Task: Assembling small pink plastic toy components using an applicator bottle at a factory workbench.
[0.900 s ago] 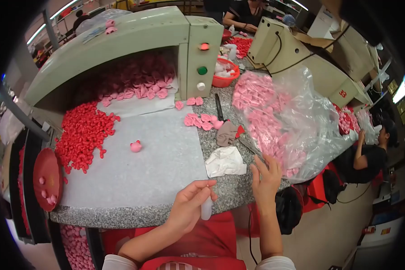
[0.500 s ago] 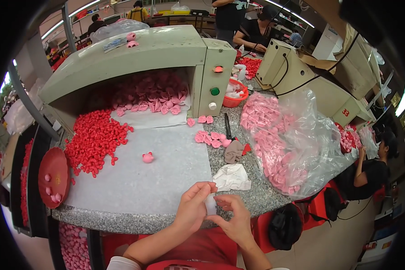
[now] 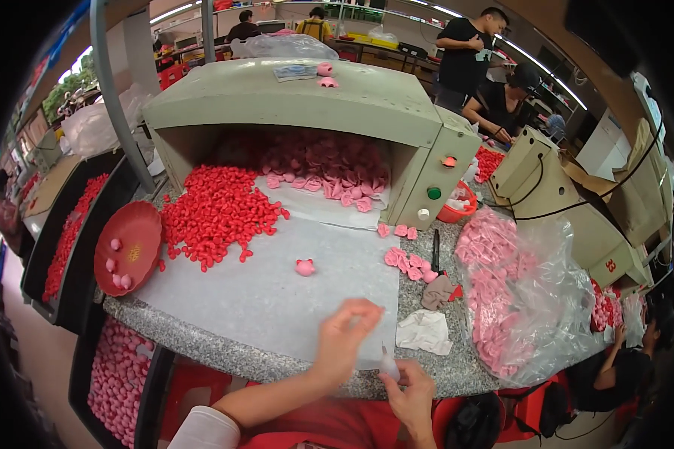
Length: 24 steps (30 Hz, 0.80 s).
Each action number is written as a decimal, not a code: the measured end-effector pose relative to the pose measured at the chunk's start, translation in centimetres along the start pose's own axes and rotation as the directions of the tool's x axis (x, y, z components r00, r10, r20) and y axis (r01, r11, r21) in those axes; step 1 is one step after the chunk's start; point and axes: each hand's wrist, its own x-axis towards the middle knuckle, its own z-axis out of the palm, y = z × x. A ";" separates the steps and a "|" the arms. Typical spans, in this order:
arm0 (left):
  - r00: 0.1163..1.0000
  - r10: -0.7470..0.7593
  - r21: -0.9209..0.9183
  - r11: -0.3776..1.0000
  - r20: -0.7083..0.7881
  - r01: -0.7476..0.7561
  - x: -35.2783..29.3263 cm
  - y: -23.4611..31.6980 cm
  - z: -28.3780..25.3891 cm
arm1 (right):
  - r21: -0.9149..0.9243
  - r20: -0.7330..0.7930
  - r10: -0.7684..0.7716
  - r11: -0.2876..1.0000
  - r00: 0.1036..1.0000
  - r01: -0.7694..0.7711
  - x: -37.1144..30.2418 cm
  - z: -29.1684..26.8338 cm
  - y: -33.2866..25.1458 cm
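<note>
My right hand [image 3: 412, 393], near the front edge of the work surface, is closed around a small translucent white squeeze bottle [image 3: 389, 365]. A thin pointed tip sticks up from the bottle. Over the white paper sheet [image 3: 232, 292], my left hand [image 3: 344, 337] is raised with its fingers pinched together. Whatever sits in that pinch is too small to make out. Farther back on the sheet stands a round pink piece [image 3: 305, 267] with two small ear-like points, touched by neither hand. A crumpled white cloth [image 3: 424, 331] lies just beyond my right hand.
Behind the sheet stands an open-fronted pale green machine [image 3: 292, 97] with pink pieces inside. Small red pieces [image 3: 217, 213] are heaped at left, beside a red dish [image 3: 131, 251]. To the right are loose pink pieces [image 3: 408, 263], a dark knife-like tool [image 3: 436, 251] and a filled plastic bag [image 3: 494, 299].
My hands have parted: the left one has lifted away from the bottle, which stays in my right hand with its thin tip showing. The view has turned left.
</note>
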 end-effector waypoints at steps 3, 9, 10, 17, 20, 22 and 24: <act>0.908 0.407 0.418 0.845 -0.099 -0.333 5.0 4.1 -3.9 | 0.366 0.075 0.273 0.887 0.959 -0.282 0.3 0.1 2.5; 0.913 0.224 0.880 0.265 0.341 -0.394 8.7 0.9 -11.0 | 0.457 -0.068 0.400 0.827 0.914 -0.327 6.8 -2.3 6.9; 0.903 0.148 0.878 0.214 0.404 -0.428 8.6 0.3 -11.0 | 0.416 -0.105 0.405 0.848 0.908 -0.330 7.3 -2.9 7.5; 0.993 -0.095 0.755 0.656 0.076 0.005 8.1 2.7 -9.0 | 0.530 -0.201 0.416 0.807 0.887 -0.258 5.9 -4.3 4.8; 0.851 -0.497 -0.100 0.851 0.167 0.516 5.8 3.6 -8.4 | 0.565 -0.190 0.404 0.791 0.895 -0.237 5.3 -3.1 3.1; 0.813 -0.462 -0.536 0.613 0.353 0.581 4.2 2.8 -8.2 | 0.584 -0.165 0.387 0.780 0.907 -0.227 5.5 -1.8 2.5; 0.808 -0.460 -0.592 0.554 0.368 0.586 3.6 1.7 -8.0 | 0.622 -0.131 0.389 0.748 0.912 -0.230 5.9 -0.5 2.0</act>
